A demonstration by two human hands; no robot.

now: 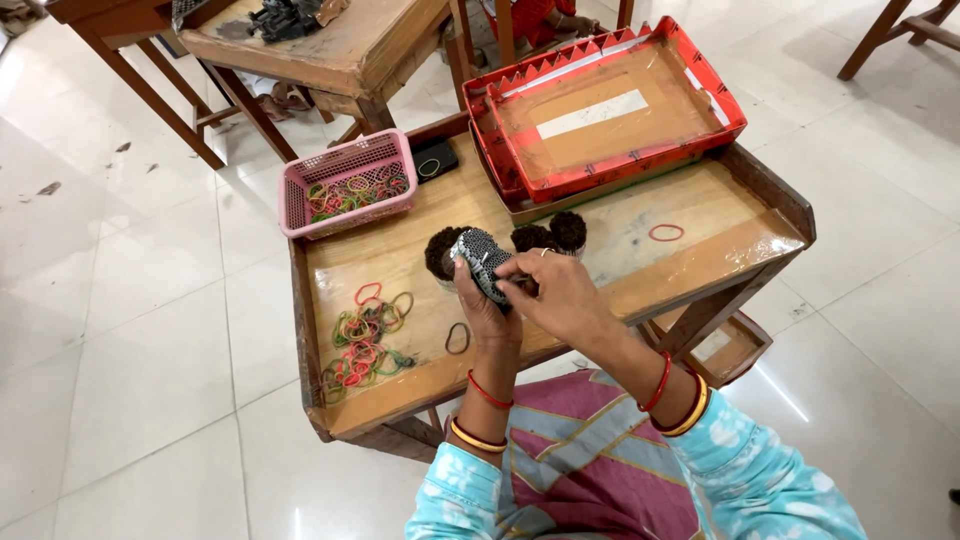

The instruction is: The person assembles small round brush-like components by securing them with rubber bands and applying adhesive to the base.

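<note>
Turquoise patterned sleeves and a pink and purple striped cloth over the lap fill the near edge, with red and gold bangles on both wrists. Above them the two hands meet over the wooden surface. Left hand is wrapped around a dark, tightly packed bundle of thin sticks, gripping it from below, its speckled end face turned up. Right hand closes over the bundle's side, fingertips pinched on it. Just beyond the hands stand more dark bundles on the surface. To the left of the left hand lies a loose scatter of coloured rubber bands, with one dark band close beside the left wrist. Farther left and beyond sits a pink plastic basket holding more bands. Beyond the right hand rests a red cardboard tray, and a single red band lies to its right.
</note>
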